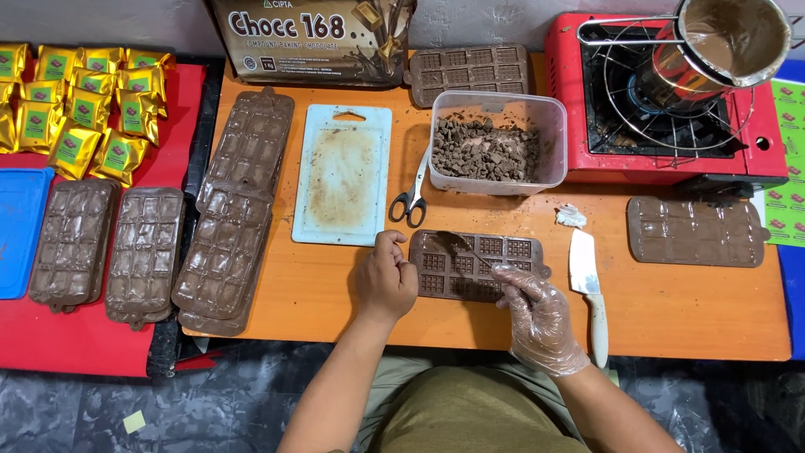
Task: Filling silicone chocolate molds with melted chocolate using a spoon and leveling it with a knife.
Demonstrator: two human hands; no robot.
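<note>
In the head view, the brown chocolate mould [470, 264] lies on the orange table [671, 310] in front of the person. The spoon [466, 245], tipped over the cells, could drip onto the ridges if tilted further. The bare left hand [386, 277], fingers curled together, steadies the mould's left edge; the gloved right hand [537, 315] pinches the spoon handle, wrist bent inward

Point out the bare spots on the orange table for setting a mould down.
Bare orange table lies right of the white knife, below the filled mould; a smaller patch sits left of the bare left hand. Around the scissors it is crowded.
</note>
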